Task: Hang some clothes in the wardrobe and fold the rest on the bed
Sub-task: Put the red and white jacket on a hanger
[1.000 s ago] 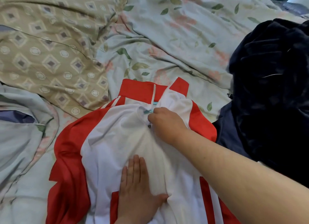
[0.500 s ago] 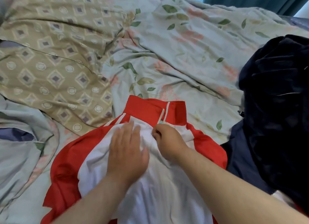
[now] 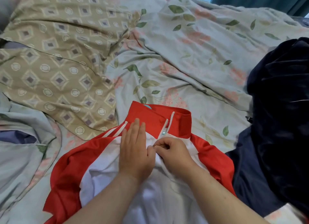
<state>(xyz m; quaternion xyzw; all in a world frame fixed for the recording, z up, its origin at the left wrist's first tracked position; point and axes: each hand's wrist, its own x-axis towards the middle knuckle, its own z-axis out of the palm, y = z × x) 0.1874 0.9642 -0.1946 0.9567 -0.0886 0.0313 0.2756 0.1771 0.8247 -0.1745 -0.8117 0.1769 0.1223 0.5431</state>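
At the far left a pale blue floral sheet point(image 3: 18, 158) lies rumpled over the bed, with a patch of purple cloth point(image 3: 15, 137) showing in one of its folds. Above and beside it spreads a tan cover point(image 3: 55, 56) patterned with diamonds and circles, its lower corner reaching down close to the red and white jacket point(image 3: 107, 170). The jacket lies front up on the bed in the lower middle, collar pointing away from the person, red sleeves flanking a white chest panel, with white stripes on the shoulder. The left hand point(image 3: 135, 150) rests flat on the white panel just left of the zip, fingers straight and together, their tips reaching the red collar point(image 3: 150, 118). Touching it on the right, the right hand point(image 3: 173, 154) has its fingers curled, its grip pinched on the jacket's white fabric at the zip line just below the zipper slider point(image 3: 163, 132); above the slider the zipper teeth stand parted in the open collar. Behind the jacket a light quilt point(image 3: 192, 56) printed with green leaves and pink flowers stretches across the bed. At the far right a heap of dark navy clothes point(image 3: 280, 123) sits piled beside the jacket's right sleeve.
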